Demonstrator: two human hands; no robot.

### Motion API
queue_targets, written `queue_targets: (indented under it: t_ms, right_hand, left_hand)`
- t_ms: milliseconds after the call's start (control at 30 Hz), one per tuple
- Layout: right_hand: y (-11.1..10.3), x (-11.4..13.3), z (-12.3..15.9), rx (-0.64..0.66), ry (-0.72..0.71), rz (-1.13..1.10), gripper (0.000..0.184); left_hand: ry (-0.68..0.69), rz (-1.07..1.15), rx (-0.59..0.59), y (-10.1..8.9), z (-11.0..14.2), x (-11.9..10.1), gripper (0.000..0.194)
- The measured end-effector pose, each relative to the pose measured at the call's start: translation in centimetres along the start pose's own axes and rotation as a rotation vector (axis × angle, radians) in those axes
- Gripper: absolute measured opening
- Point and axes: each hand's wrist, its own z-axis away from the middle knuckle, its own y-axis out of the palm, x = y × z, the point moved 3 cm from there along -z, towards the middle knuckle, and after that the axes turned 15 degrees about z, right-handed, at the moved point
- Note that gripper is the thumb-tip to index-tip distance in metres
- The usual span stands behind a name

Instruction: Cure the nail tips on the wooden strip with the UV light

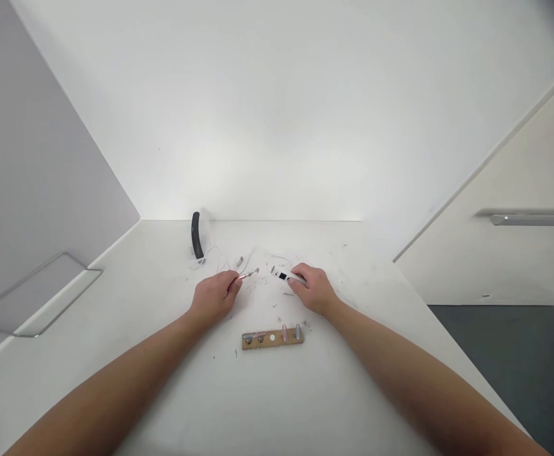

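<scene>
My left hand (215, 296) is closed around a slim pen-like tool (247, 275) with a metallic front, its narrow end pointing right. Opposite it, my right hand (315, 289) grips a slender white handheld device (281, 275) bearing a dark square; a small round end faces the left hand's tool. A short gap separates the two ends. Nearer to me lies a brown strip (271, 339) carrying several artificial nail tips (284, 333), some grey-blue and some pinkish, with a white dot in the middle. The fingers partly hide both held things.
A black curved piece (196, 235) with clear material beside it stands near the back wall. A thin white cable (217, 253) with a small plug (239, 261) runs over the white table (182, 392). Small shavings are scattered around. A wire frame (58, 329) sits at the left edge.
</scene>
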Motion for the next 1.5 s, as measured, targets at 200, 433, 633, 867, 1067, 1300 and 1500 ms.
queue_targets:
  t_ms: [200,433,633,867,1067,1300,1500]
  right_hand:
    - [0.1,-0.3,0.0,0.028,-0.01,-0.02,0.017]
    - [0.2,-0.4,-0.1,0.043,-0.128,-0.065,0.028]
    - [0.3,-0.4,-0.1,0.061,-0.187,-0.097,0.037]
    - [0.1,-0.1,0.0,0.082,-0.193,-0.127,0.047]
    - [-0.2,0.1,0.1,0.088,-0.16,-0.122,0.048]
    - [0.1,-0.2,0.1,0.11,-0.155,-0.117,0.049]
    - [0.3,-0.3,0.0,0.072,-0.123,-0.138,0.054]
  left_hand:
    - [0.015,-0.024,0.039,0.1,0.0,-0.2,0.032]
    - [0.025,-0.042,0.003,-0.1,0.1,-0.4,0.033]
    - [0.082,-0.08,-0.018,0.0,0.4,-0.5,0.033]
    - [0.131,-0.074,-0.026,-0.2,0.7,-1.0,0.029]
    - [0.137,-0.031,-0.075,-0.4,0.9,-1.0,0.027]
    - [0.127,0.032,-0.094,-0.4,0.9,-0.6,0.027]
    - [0.151,0.063,-0.063,-0.4,0.9,-0.8,0.025]
